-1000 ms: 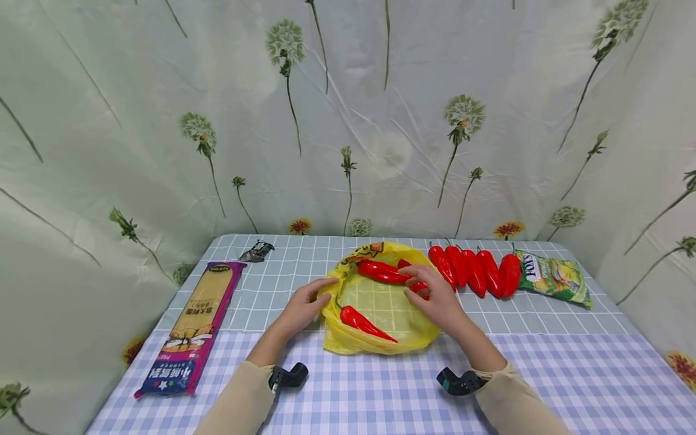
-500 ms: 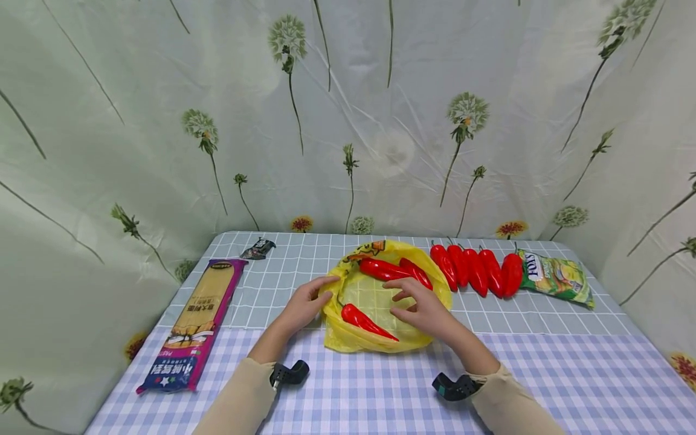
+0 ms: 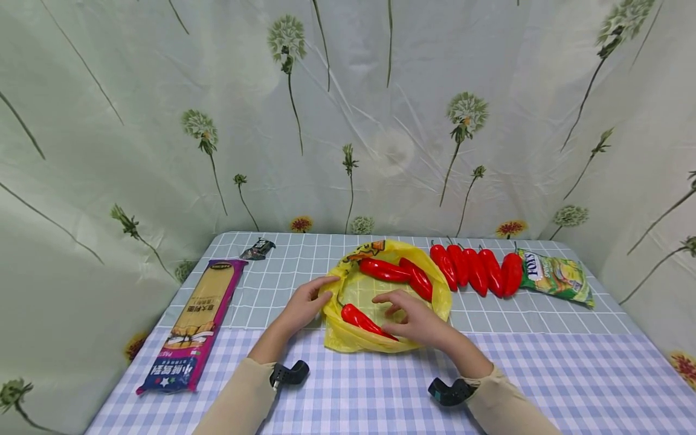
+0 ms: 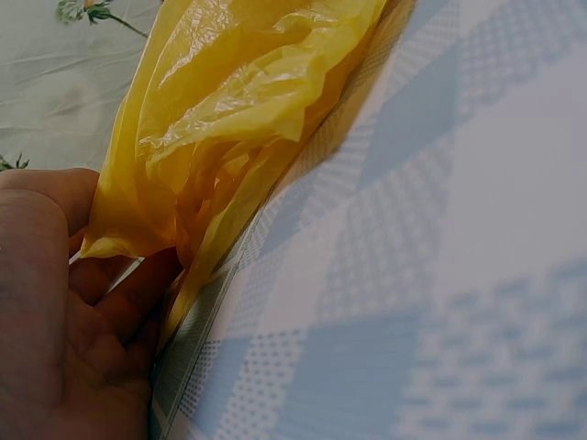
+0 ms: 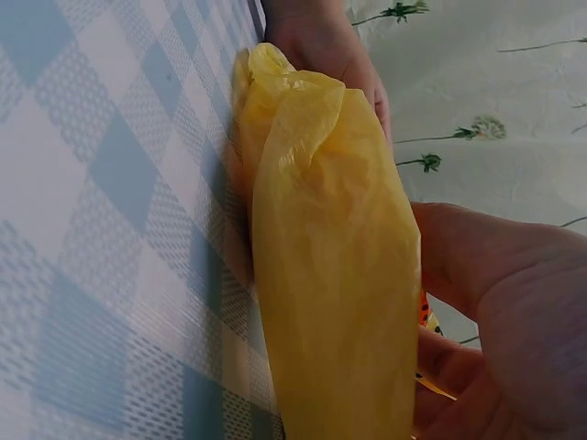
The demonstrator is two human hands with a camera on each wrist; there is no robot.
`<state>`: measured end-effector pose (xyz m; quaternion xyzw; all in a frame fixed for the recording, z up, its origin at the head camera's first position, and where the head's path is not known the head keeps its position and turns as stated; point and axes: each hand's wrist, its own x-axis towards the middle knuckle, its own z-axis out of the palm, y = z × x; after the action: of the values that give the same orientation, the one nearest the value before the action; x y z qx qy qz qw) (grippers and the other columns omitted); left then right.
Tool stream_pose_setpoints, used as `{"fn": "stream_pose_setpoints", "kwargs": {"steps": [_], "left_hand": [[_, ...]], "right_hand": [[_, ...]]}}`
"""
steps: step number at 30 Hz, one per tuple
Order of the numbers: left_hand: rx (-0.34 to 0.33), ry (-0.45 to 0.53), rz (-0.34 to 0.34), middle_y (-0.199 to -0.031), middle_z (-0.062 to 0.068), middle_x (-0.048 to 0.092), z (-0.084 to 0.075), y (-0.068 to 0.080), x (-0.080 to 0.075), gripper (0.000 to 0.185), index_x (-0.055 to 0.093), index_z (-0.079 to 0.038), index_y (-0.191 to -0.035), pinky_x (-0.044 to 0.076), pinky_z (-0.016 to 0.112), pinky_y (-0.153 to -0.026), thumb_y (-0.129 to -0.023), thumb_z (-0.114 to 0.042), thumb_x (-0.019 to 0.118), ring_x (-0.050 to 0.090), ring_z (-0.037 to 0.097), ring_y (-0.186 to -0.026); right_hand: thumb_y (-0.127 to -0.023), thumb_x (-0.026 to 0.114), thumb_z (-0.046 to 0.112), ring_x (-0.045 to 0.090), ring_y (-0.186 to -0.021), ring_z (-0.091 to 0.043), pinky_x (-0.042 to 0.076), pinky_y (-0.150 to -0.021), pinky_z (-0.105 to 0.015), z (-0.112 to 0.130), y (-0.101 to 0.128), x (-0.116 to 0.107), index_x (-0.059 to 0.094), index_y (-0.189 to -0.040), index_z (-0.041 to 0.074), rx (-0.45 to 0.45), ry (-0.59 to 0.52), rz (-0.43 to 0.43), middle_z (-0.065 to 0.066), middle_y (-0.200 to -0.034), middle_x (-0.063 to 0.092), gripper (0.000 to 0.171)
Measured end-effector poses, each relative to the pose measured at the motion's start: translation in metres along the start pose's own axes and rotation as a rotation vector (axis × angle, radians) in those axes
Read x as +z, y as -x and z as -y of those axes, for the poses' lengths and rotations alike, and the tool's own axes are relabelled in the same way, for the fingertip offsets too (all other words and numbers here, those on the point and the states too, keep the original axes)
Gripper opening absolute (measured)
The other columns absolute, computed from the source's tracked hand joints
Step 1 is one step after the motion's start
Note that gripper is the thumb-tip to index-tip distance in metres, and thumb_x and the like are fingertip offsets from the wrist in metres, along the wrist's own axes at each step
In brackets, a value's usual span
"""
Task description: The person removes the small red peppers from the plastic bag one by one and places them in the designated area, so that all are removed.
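Observation:
A yellow plastic bag (image 3: pixel 333 340) lies opened wide on the table, its rim rolled out in a ring. Inside it are three red chili peppers (image 3: pixel 383 270), two at the back and one (image 3: pixel 363 320) near the front rim. My left hand (image 3: pixel 306 305) pinches the bag's left edge between thumb and fingers, as the left wrist view also shows (image 4: pixel 69 302). Over the bag's front right side hovers my right hand (image 3: pixel 415 319), fingers loosely bent and apart, thumb close to the front pepper's tip. In the right wrist view the bag's wall hides those fingertips.
Several more red peppers (image 3: pixel 475 272) stand in a row right of the bag, beside a green FOX'S candy bag (image 3: pixel 557 278). A long pasta packet (image 3: pixel 193 326) lies at the left, with a small black wrapper (image 3: pixel 258 249) behind it.
My right hand has moved from the back right peppers toward the front pepper, leaving a second pepper at the back in plain sight. My left hand stays on the bag's edge.

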<state>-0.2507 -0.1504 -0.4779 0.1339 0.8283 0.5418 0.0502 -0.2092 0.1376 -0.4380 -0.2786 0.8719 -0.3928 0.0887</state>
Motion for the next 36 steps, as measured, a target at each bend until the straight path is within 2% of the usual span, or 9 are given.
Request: {"fn": "stream_pose_setpoints", "kwargs": {"steps": [7, 13, 25, 31, 36], "left_hand": [[-0.007, -0.01, 0.0, -0.15, 0.005, 0.053, 0.0003, 0.0005, 0.0002, 0.038, 0.06, -0.024, -0.138, 0.041, 0.049, -0.115, -0.101, -0.018, 0.057, 0.047, 0.028, -0.141], [-0.024, -0.01, -0.006, -0.151, 0.003, 0.052, 0.0005, 0.0003, 0.0003, 0.038, 0.061, -0.028, -0.137, 0.041, 0.048, -0.116, -0.101, -0.018, 0.057, 0.046, 0.027, -0.142], [-0.02, -0.01, 0.001, -0.151, 0.005, 0.052, -0.0022, 0.001, 0.0001, 0.038, 0.06, -0.025, -0.138, 0.042, 0.048, -0.115, -0.101, -0.017, 0.057, 0.047, 0.027, -0.141], [0.007, -0.015, 0.0, -0.15, 0.007, 0.053, -0.0011, 0.0002, 0.0002, 0.039, 0.06, -0.022, -0.139, 0.041, 0.05, -0.115, -0.101, -0.015, 0.057, 0.047, 0.029, -0.141], [0.001, -0.024, -0.004, -0.151, 0.006, 0.052, -0.0008, 0.0003, 0.0005, 0.039, 0.06, -0.023, -0.138, 0.04, 0.05, -0.116, -0.101, -0.015, 0.057, 0.046, 0.029, -0.142]], "right_hand": [[-0.088, 0.076, 0.026, 0.065, -0.109, -0.024, 0.06, -0.086, -0.034, -0.0009, -0.0005, 0.0015, 0.059, -0.134, 0.015, -0.007, -0.005, 0.043, -0.007, -0.132, 0.061, 0.05], [-0.087, 0.077, 0.025, 0.064, -0.111, -0.02, 0.059, -0.086, -0.029, -0.0002, -0.001, 0.0013, 0.06, -0.132, 0.02, 0.038, -0.01, 0.081, -0.001, -0.131, 0.061, 0.048], [-0.088, 0.076, 0.02, 0.063, -0.113, -0.02, 0.057, -0.087, -0.028, -0.0037, -0.0007, 0.0023, 0.058, -0.136, 0.018, 0.029, 0.027, 0.101, 0.0, -0.131, 0.063, 0.052], [-0.089, 0.074, 0.014, 0.06, -0.113, -0.018, 0.056, -0.096, -0.039, -0.0039, -0.0001, 0.0032, 0.056, -0.138, 0.021, 0.039, 0.066, 0.094, 0.002, -0.131, 0.063, 0.053], [-0.089, 0.072, 0.011, 0.059, -0.119, -0.02, 0.053, -0.103, -0.046, -0.0032, 0.0002, 0.0041, 0.056, -0.139, 0.021, 0.058, 0.067, 0.092, 0.001, -0.133, 0.063, 0.053]]}}
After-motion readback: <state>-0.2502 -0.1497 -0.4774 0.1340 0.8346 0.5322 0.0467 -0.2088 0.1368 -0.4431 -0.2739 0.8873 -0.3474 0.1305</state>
